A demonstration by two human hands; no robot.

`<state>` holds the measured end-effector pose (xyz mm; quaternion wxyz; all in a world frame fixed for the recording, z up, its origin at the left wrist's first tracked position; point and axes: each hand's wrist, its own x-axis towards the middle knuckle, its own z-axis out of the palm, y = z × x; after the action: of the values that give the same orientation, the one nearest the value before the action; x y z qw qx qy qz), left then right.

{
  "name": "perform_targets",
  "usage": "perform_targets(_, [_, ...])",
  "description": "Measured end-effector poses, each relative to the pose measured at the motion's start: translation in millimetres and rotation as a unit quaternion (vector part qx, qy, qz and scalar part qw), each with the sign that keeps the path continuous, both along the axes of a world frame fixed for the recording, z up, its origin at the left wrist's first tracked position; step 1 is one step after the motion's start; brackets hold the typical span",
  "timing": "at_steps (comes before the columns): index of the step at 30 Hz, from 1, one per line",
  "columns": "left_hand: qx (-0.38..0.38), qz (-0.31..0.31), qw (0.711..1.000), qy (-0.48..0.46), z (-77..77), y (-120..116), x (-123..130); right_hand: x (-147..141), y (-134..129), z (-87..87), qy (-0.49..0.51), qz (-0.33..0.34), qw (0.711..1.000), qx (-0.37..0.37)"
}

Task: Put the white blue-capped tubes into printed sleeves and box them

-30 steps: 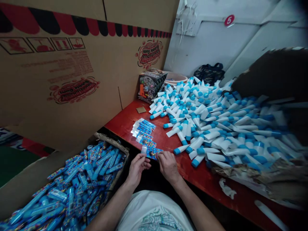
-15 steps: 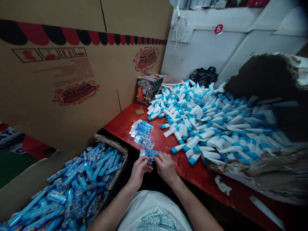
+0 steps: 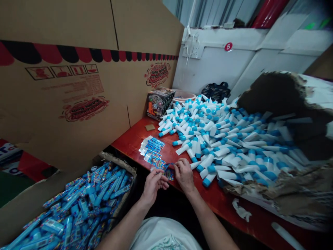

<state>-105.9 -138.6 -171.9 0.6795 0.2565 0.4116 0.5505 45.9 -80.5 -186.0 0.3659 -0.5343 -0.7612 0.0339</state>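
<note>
At the table's front edge, my left hand (image 3: 154, 183) is closed in a pinch on a blue printed plastic sleeve (image 3: 170, 174). My right hand (image 3: 185, 175) pinches the sleeve's upper right edge, and part of the sleeve is hidden by the fingers. Just beyond the hands lies a fanned row of similar flat sleeves (image 3: 153, 147), blue with clear ends. To the right of my right hand spreads a big heap of white tubes with blue caps (image 3: 208, 139).
An open carton (image 3: 133, 172) at lower left holds many blue wrapped tubes (image 3: 85, 205). A tall cardboard box (image 3: 78, 83) walls the left. A small printed box (image 3: 160, 103), a pink basin (image 3: 185, 96) and a dark bag (image 3: 215, 91) stand behind. Crumpled tissue (image 3: 241, 210) lies front right.
My right hand has moved slightly right, away from the left. The sleeve, flat between both hands before, now has its upper edge lifted and bent. The view has tilted up a little.
</note>
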Motion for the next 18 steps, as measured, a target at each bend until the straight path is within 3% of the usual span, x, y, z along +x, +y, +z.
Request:
perform_targets(7, [0.0, -0.108, 0.993, -0.04, 7.8, 17.6, 18.4, -4.0, -4.6, 10.7, -0.039, -0.002, 0.995, 0.092])
perform_targets(9, [-0.003, -0.103, 0.993, -0.05, 8.9, 24.4, 22.7, -4.7, -7.1, 14.6, -0.056, 0.005, 0.992, 0.109])
perform_targets(11, [-0.005, -0.056, 0.997, -0.053, 9.3, 32.0, 25.9, -4.9, -10.8, 18.8, -0.089, 0.042, 0.988, 0.116])
perform_targets(14, [-0.001, 0.008, 0.998, -0.054, 9.1, 43.4, 27.5, -2.8, -15.5, 24.6, -0.067, 0.089, 0.991, 0.075])
perform_targets(16, [-0.002, 0.02, 0.998, -0.053, 9.0, 49.2, 27.0, 1.0, -14.6, 26.9, 0.026, 0.085, 0.996, 0.016])
perform_targets(18, [-0.003, 0.015, 0.999, -0.043, 8.9, 52.8, 26.1, 5.4, -9.3, 27.7, 0.155, 0.068, 0.983, -0.064])
